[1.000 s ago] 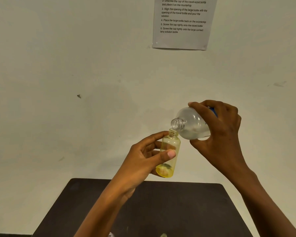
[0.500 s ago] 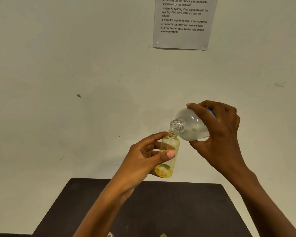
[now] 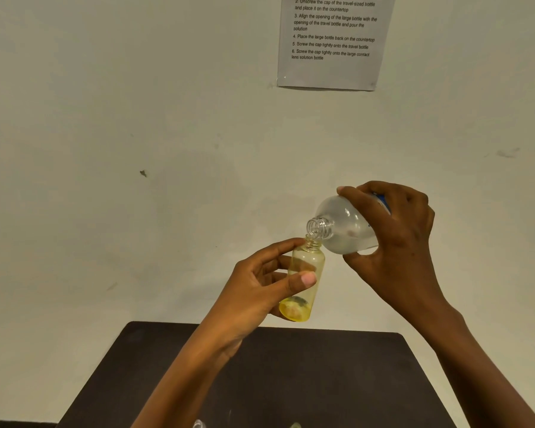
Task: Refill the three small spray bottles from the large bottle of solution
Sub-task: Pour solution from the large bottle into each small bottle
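Note:
My left hand (image 3: 260,285) grips a small yellow-tinted bottle (image 3: 305,267) with no cap, held nearly upright in the air above the table. My right hand (image 3: 399,239) grips the large clear bottle (image 3: 343,230), tipped down to the left. Its threaded open neck sits right over the small bottle's mouth. A little blue label shows under my right fingers. The tops of two other small objects (image 3: 198,424) peek in at the bottom edge, too cut off to identify.
A dark table (image 3: 337,381) lies below both hands, against a pale wall. A printed instruction sheet (image 3: 334,41) hangs on the wall above.
The large bottle's neck has tipped a little lower and closed onto the small bottle's mouth. Both hands kept their grips.

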Demonstrator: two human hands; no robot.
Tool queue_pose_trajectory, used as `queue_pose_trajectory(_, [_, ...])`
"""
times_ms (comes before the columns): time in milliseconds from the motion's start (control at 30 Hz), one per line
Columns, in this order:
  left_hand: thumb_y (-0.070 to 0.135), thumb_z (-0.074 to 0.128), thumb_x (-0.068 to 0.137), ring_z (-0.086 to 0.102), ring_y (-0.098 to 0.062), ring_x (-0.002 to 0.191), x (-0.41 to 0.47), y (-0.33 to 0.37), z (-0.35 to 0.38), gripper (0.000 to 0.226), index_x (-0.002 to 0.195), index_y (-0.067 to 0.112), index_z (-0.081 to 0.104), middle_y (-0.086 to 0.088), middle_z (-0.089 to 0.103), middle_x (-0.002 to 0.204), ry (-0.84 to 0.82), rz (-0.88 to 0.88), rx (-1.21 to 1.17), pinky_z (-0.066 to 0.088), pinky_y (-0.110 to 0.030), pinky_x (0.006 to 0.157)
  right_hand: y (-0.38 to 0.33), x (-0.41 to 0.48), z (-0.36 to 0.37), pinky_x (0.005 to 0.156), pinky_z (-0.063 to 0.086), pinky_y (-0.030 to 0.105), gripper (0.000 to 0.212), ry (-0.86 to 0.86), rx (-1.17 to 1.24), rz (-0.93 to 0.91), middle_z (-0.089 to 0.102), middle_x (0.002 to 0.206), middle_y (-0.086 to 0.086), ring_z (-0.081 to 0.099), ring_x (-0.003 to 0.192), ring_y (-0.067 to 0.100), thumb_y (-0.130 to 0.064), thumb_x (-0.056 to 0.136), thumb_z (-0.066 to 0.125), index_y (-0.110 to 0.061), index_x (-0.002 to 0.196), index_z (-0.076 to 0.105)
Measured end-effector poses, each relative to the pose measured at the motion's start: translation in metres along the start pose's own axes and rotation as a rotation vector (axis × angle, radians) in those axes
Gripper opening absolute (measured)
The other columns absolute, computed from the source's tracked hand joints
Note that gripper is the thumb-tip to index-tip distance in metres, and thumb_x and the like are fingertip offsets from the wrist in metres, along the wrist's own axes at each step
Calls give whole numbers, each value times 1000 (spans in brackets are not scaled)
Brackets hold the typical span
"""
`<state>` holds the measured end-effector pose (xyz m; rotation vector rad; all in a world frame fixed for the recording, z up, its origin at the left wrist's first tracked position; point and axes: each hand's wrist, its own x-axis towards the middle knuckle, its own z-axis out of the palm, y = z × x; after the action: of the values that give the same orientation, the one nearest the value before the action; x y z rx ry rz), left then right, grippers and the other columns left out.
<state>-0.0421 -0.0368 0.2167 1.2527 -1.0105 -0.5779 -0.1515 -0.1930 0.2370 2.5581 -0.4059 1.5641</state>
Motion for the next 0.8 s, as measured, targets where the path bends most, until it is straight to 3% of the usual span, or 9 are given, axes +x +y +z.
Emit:
queue_pose_trajectory(300, [35, 68, 57, 68, -8, 89, 0, 0, -1, 42, 97, 45, 59, 11, 66, 100, 5, -1, 9, 58, -26, 64, 1, -1, 1, 90, 30, 40, 76, -14, 10, -3, 52, 122, 11, 32, 116, 28, -19, 59, 79, -29, 126, 42])
queue_pose_trajectory(800, [34, 68, 58, 68, -11, 90, 1, -1, -1, 42, 97, 45, 59, 9, 67, 101, 0, -3, 7, 58, -26, 63, 1, 0, 0, 89, 31, 42, 81, -9, 3, -8, 52, 120, 11, 33, 115, 28, -13, 57, 83, -30, 125, 42])
